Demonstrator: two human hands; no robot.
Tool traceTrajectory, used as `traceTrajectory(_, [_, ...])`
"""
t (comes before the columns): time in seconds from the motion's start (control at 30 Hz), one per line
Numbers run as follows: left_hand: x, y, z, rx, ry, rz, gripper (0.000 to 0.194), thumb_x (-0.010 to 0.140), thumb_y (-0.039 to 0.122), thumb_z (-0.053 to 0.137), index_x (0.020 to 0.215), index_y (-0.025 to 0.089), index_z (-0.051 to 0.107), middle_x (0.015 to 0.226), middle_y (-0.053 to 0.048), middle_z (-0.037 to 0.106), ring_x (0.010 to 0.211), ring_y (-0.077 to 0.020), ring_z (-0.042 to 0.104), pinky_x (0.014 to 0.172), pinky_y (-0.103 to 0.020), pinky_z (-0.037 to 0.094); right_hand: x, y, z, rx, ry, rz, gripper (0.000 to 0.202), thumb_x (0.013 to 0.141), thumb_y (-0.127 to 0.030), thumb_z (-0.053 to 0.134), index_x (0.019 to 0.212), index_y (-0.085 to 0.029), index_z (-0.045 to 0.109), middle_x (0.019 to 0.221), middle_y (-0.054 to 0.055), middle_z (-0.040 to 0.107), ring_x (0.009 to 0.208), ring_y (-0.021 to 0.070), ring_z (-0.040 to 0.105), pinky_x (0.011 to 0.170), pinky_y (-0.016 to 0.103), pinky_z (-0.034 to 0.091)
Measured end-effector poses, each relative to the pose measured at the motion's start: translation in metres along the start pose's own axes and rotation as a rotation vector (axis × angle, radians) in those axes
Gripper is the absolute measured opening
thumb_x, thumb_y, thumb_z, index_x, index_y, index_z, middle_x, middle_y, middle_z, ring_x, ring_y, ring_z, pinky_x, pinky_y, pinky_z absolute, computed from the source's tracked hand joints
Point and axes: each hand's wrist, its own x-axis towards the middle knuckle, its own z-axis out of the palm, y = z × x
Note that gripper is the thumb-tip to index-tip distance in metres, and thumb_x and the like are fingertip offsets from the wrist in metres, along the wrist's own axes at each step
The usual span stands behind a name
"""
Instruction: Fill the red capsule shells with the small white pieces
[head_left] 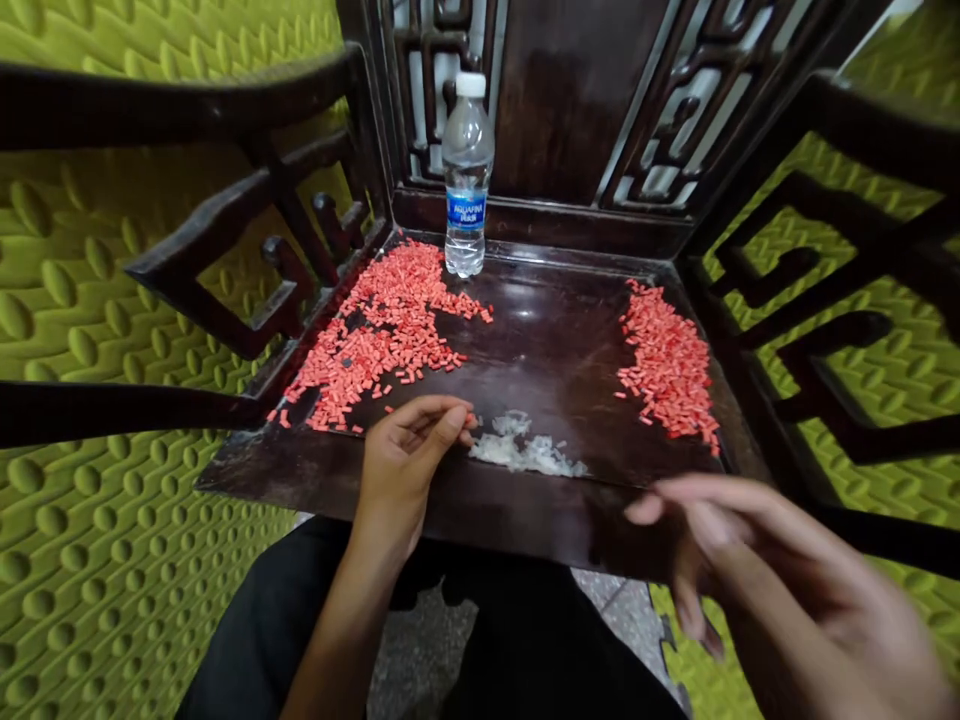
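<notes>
On the dark wooden seat (540, 345), many small red pieces (390, 310) are spread at the left, and a second heap of red pieces (666, 365) lies at the right. A small pile of clear, whitish bits (529, 447) sits near the front edge. My left hand (412, 450) is just left of that pile, thumb and fingertips pinched together on a small red piece (471, 420). My right hand (757, 570), slightly blurred, hovers past the front right edge with its fingers apart and nothing seen between them.
A water bottle (466, 180) with a white cap stands upright at the back of the seat. Dark carved armrests (300, 230) rise on both sides, with a carved backrest (551, 100) behind. Yellow-green textured padding (97, 540) surrounds the chair. My legs are under the front edge.
</notes>
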Motion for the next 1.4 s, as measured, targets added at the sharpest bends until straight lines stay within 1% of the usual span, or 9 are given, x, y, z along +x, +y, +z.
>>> traceTrajectory(0.2, [-0.006,0.006,0.0,0.041,-0.012,-0.053,0.024,0.074,0.035,0.1,0.089,0.02,0.088,0.083,-0.002,0.082,0.071,-0.0081,0.073,0.073,-0.014,0.058,0.027,0.036,0.026,-0.087,-0.099,-0.018,0.031,0.1,-0.052,0.07,0.106,-0.022,0.078,0.084,0.004,0.076,0.054,0.013,0.065,0.048,0.022,0.052])
traceTrajectory(0.37, [-0.015,0.004,0.009,0.033,-0.047,-0.08,0.024,0.075,0.038,0.1,0.088,0.022,0.089,0.081,-0.001,0.081,0.07,-0.0087,0.074,0.072,-0.014,0.059,0.027,0.061,0.031,-0.17,-0.048,-0.016,0.038,0.103,-0.054,0.063,0.107,-0.02,0.079,0.079,0.003,0.071,0.057,0.0136,0.063,0.051,0.024,0.047])
traceTrajectory(0.6, [-0.011,-0.007,0.016,0.037,-0.047,-0.086,0.027,0.072,0.039,0.101,0.088,0.021,0.089,0.079,-0.002,0.082,0.069,-0.0096,0.076,0.072,-0.014,0.06,0.033,0.057,0.026,-0.105,-0.108,0.052,0.04,0.102,-0.054,0.063,0.114,-0.018,0.076,0.079,0.003,0.07,0.055,0.0132,0.062,0.047,0.022,0.045])
traceTrajectory(0.8, [-0.009,-0.008,0.016,0.023,-0.048,-0.112,0.03,0.069,0.04,0.103,0.086,0.02,0.088,0.081,-0.003,0.083,0.071,-0.0122,0.079,0.076,-0.019,0.065,0.039,0.05,0.026,-0.089,-0.12,0.02,0.036,0.101,-0.05,0.065,0.107,-0.017,0.078,0.08,0.004,0.072,0.053,0.0123,0.061,0.047,0.022,0.043])
traceTrajectory(1.1, [-0.009,-0.009,0.015,0.044,-0.086,-0.064,0.033,0.075,0.046,0.099,0.083,0.019,0.084,0.073,-0.001,0.075,0.062,-0.0106,0.069,0.071,-0.024,0.065,0.037,0.054,0.02,0.015,-0.136,0.035,0.038,0.102,-0.053,0.068,0.112,-0.018,0.078,0.076,0.003,0.072,0.05,0.0119,0.056,0.042,0.023,0.034])
traceTrajectory(1.17, [-0.009,-0.008,0.016,0.007,-0.088,-0.067,0.031,0.074,0.045,0.099,0.082,0.019,0.083,0.071,0.0,0.075,0.062,-0.0106,0.07,0.071,-0.023,0.066,0.043,0.057,0.013,-0.09,-0.064,-0.011,0.035,0.102,-0.052,0.066,0.111,-0.02,0.078,0.078,0.004,0.073,0.054,0.0141,0.06,0.047,0.026,0.041])
traceTrajectory(1.27, [-0.008,-0.007,0.016,-0.02,-0.086,-0.067,0.029,0.072,0.039,0.101,0.083,0.019,0.085,0.073,-0.001,0.076,0.065,-0.0104,0.073,0.071,-0.019,0.064,0.058,0.061,-0.003,-0.407,0.21,-0.197,0.025,0.1,-0.041,0.065,0.108,-0.021,0.079,0.096,0.008,0.08,0.077,0.0214,0.072,0.072,0.034,0.055])
traceTrajectory(1.33, [-0.008,-0.006,0.016,-0.003,-0.096,-0.071,0.027,0.072,0.036,0.102,0.085,0.018,0.086,0.077,-0.002,0.079,0.068,-0.0102,0.076,0.073,-0.017,0.063,0.068,0.064,-0.011,-0.556,0.331,-0.293,0.023,0.098,-0.035,0.063,0.107,-0.021,0.079,0.104,0.01,0.08,0.086,0.0245,0.073,0.082,0.039,0.055])
traceTrajectory(1.4, [-0.009,-0.006,0.016,0.02,-0.119,-0.087,0.025,0.072,0.032,0.102,0.087,0.019,0.087,0.082,-0.003,0.082,0.072,-0.0105,0.078,0.076,-0.015,0.062,0.074,0.067,-0.015,-0.611,0.366,-0.342,0.022,0.098,-0.032,0.062,0.106,-0.019,0.078,0.102,0.01,0.079,0.085,0.0244,0.071,0.081,0.039,0.055])
